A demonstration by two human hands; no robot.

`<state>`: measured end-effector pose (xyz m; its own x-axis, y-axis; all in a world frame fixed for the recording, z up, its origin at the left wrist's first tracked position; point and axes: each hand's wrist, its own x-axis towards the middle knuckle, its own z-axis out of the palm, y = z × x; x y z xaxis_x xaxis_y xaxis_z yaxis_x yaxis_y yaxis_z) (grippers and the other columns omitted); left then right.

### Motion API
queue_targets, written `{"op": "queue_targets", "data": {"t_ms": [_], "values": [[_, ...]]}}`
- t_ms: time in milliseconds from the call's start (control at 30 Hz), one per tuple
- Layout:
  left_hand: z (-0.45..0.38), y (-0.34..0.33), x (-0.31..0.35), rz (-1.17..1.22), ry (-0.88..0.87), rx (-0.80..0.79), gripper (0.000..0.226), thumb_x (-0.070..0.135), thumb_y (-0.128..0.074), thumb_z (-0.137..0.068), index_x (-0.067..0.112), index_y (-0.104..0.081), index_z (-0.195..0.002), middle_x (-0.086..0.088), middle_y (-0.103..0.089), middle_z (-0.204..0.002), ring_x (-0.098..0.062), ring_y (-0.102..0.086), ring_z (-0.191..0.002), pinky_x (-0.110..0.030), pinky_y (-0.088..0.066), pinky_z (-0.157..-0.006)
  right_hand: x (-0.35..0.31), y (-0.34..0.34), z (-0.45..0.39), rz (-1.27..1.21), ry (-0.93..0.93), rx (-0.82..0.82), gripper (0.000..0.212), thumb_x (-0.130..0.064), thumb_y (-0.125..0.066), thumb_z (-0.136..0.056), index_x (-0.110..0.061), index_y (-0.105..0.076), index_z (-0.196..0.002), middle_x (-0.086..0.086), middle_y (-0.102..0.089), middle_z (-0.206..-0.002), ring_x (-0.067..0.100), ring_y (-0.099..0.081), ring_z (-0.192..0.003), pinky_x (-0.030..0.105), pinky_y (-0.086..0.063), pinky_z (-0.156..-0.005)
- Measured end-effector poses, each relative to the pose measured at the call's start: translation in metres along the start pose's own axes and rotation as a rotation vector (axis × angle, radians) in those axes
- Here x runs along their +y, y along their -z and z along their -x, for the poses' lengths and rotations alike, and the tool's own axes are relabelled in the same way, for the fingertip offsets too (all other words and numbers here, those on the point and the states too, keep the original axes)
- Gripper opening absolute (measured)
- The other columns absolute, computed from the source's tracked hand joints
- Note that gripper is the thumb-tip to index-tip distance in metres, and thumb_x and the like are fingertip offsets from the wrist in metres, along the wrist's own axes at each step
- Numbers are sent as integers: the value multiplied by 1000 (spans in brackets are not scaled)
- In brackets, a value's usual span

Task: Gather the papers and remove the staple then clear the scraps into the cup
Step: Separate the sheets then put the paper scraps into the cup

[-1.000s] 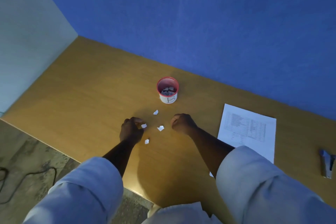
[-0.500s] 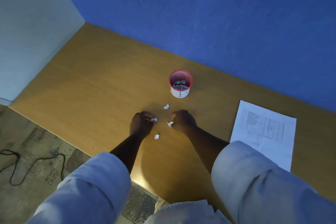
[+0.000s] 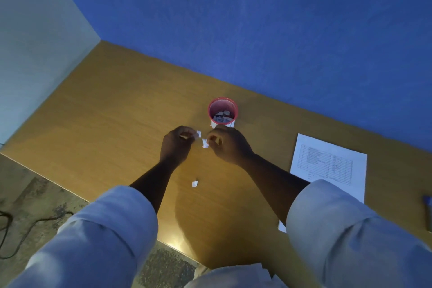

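A blue wall backs the wooden worktop (image 3: 121,110) in front of me, a pale wall off beyond my left hand. A second ago four scraps lay loose between my hands; now both hands are lifted off the wood and carried toward the red-rimmed cup (image 3: 223,111), which stands upright just beyond my right hand, its open mouth facing up with torn paper already inside. My left hand (image 3: 176,145) pinches one white scrap (image 3: 199,134) at its fingertips, and my right hand (image 3: 228,146) pinches another scrap (image 3: 205,143); whether either fist holds more, I cannot tell. One scrap (image 3: 194,184) is left on the worktop, back between my forearms, with a tiny dark speck beside it that may be the staple, too small to be sure. So I judge the clearing is well under way, with a drop into the cup next and one more pickup after. The printed sheet (image 3: 329,163) lies flat outside my right forearm, its long axis running away from me and tilted slightly, its far short edge toward the wall.
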<state>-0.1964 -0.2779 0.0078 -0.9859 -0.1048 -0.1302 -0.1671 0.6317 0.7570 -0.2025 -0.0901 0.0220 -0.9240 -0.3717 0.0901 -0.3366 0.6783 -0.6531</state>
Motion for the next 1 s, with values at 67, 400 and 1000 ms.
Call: {"op": "queue_targets", "data": {"t_ms": [67, 400, 1000], "values": [[-15, 4, 15, 30, -92, 56, 12, 22, -70, -91, 14, -72, -99, 5, -72, -93, -10, -68, -86, -28, -57, -73, -3, 12, -8, 38, 22, 141, 10, -20, -66, -86, -14, -69, -95, -1, -69, -92, 8, -61, -72, 14, -42, -59], [-54, -7, 71, -28, -186, 68, 18, 26, -69, -91, 19, -77, -107, 4, -76, -103, -8, -69, -86, -15, -49, -63, 9, 53, -42, 188, -313, 252, 22, -27, -57, -93, -19, -72, -108, 1, -71, -103, 16, -64, -91, 21, -48, -64], [-15, 2, -17, -80, 89, -102, 25, 38, -76, -83, 22, -69, -100, 12, -69, -94, -2, -64, -86, -20, -47, -62, -6, 4, -14, 53, 160, -53, 29, -7, -65, -85, -9, -68, -114, 5, -72, -108, 18, -69, -91, 21, -51, -71]]}}
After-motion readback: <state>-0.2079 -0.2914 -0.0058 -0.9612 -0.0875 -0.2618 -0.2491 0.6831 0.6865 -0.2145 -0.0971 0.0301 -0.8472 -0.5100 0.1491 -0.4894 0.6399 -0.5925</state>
